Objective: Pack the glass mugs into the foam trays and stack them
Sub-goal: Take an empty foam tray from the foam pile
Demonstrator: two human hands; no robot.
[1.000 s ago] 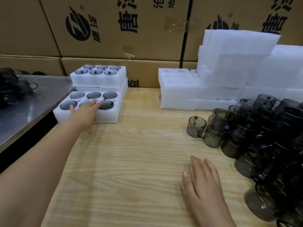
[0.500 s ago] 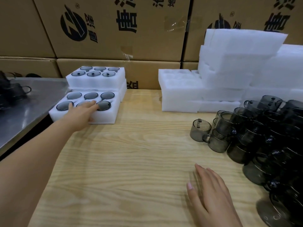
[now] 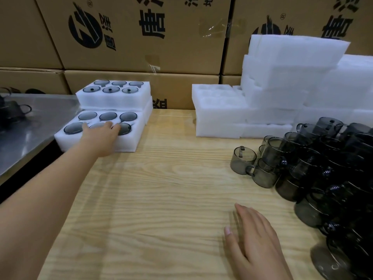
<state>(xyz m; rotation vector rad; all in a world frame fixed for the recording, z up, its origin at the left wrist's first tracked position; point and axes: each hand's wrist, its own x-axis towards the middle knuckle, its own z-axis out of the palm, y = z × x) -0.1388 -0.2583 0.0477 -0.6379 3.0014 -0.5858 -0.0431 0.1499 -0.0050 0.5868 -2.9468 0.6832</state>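
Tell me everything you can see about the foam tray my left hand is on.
The foam tray is a white, soft-looking block with six round pockets, two rows of three. Each visible pocket holds a smoky grey glass mug sunk to its rim; the front middle one is mostly hidden. It lies flat at the left edge of the wooden table, beside a steel counter, against a taller stack of filled trays behind. The left hand rests on it, fingers straight.
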